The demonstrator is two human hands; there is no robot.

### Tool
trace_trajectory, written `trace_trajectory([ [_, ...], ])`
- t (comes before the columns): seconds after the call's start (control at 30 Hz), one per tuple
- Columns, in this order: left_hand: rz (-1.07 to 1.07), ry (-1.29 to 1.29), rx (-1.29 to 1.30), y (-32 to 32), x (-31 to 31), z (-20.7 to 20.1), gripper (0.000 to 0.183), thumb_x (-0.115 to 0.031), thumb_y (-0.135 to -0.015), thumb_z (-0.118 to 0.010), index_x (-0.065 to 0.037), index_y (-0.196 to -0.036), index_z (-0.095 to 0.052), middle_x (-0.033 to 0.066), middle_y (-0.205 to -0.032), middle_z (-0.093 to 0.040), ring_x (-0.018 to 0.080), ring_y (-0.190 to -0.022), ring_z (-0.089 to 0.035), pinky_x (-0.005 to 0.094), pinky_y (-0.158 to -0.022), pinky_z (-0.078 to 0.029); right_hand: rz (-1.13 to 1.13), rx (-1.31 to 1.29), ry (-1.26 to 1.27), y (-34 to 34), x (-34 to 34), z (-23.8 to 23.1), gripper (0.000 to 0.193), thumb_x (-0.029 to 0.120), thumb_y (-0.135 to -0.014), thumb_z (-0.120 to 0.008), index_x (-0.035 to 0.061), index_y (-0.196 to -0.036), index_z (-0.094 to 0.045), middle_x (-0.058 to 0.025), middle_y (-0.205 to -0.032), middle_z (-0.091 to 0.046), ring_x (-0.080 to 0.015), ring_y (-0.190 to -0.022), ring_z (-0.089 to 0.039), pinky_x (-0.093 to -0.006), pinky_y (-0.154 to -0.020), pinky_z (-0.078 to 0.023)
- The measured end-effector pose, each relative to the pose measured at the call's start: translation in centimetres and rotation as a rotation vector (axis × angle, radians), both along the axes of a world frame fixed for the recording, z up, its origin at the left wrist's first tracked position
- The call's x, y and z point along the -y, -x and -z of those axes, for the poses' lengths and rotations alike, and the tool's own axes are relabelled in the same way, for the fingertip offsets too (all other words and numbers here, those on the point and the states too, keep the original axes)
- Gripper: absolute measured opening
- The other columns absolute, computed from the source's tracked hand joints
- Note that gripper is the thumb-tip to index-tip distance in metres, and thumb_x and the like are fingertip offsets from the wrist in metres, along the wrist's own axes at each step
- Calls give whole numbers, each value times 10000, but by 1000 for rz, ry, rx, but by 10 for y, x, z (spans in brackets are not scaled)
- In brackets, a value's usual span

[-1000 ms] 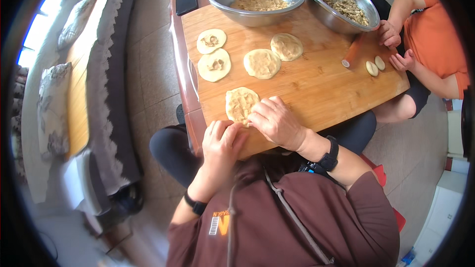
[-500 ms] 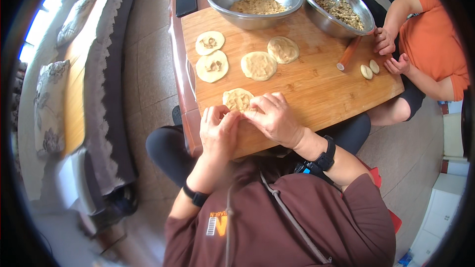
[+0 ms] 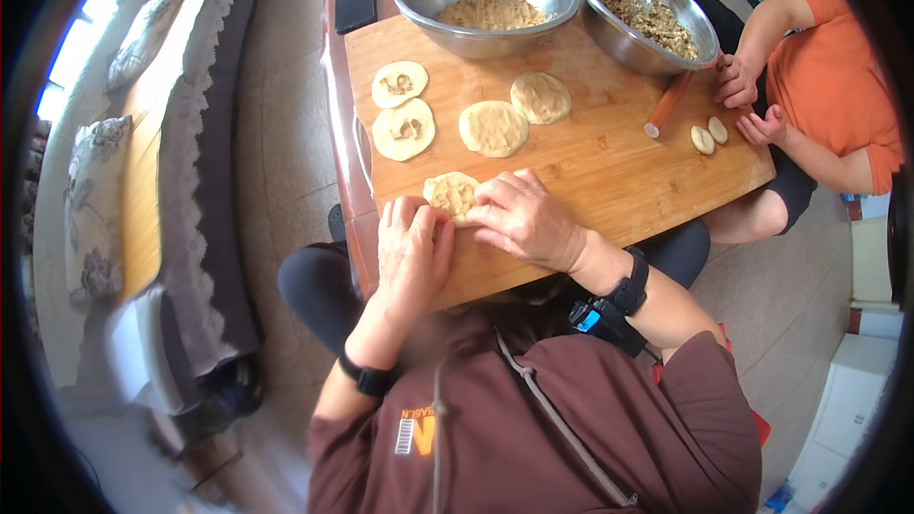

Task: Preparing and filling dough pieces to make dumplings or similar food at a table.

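Note:
A flat round of dough [image 3: 449,191], spread with a pale yellowish paste, lies on the wooden board [image 3: 609,192] near its front left corner. My left hand [image 3: 413,246] has its fingers closed on the near left edge of this dough. From the right, my right hand [image 3: 526,221] pinches the same near edge, which looks slightly turned up between the hands. Beyond them lie two more paste-covered dough rounds [image 3: 494,128]. To their left, two paler dough rounds [image 3: 404,129] carry a small brownish patch of filling in the middle.
A large steel bowl [image 3: 486,43] with yellowish paste stands at the back, a second steel bowl [image 3: 700,55] with chopped filling and a spoon beside it. A rolling pin [image 3: 668,105] and two small dough pieces [image 3: 703,140] lie near another person's hands [image 3: 752,105]. A phone [image 3: 356,5] lies back left.
My fingers have shifted along the near edge of the dough, and that edge looks more turned up. The left hand has straightened a little. The whole view has slid slightly.

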State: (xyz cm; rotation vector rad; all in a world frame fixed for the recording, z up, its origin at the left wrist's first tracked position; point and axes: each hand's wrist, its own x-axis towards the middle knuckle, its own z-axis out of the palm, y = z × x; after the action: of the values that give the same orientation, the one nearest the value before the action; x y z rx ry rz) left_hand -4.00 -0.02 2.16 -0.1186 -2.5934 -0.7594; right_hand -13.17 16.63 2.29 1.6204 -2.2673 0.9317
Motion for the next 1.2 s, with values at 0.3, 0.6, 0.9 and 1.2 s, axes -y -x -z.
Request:
trace_trajectory([
  [0.3, -32, 101, -100, -2, 6, -2, 165, -62, -654, -724, -65, -761, -598, 81, -823, -523, 268, -770, -509, 368, -668, -434, 50, 125, 55, 16, 9, 4, 106, 168, -749, -642, 97, -797, -581, -30, -887, -525, -207, -872, -520, -345, -763, -368],
  [0.6, -108, -28, -47, 8, 14, 3, 148, -71, -690, -714, -49, -764, -589, 91, -852, -535, 278, -801, -517, 367, -693, -437, -5, -9, -3, 19, 7, 3, 106, 177, -746, -642, 101, -784, -580, -35, -828, -520, -200, -837, -520, -345, -754, -362],
  [0.9, -23, 45, -58, 4, 26, -1, 166, -83, -687, -721, -41, -768, -583, 94, -836, -539, 283, -783, -528, 368, -682, -443, 28, 4, 32, 23, 18, 4, 127, 131, -741, -668, 76, -808, -574, -42, -778, -535, -225, -798, -528, -349, -741, -380],
  [1.2, -162, -104, 59, 16, 26, 2, 135, -83, -724, -685, -38, -758, -562, 109, -810, -523, 302, -792, -510, 388, -710, -410, 51, 111, -50, 30, 19, 1, 112, 148, -774, -653, 70, -796, -575, -59, -799, -563, -247, -777, -544, -355, -711, -395],
])
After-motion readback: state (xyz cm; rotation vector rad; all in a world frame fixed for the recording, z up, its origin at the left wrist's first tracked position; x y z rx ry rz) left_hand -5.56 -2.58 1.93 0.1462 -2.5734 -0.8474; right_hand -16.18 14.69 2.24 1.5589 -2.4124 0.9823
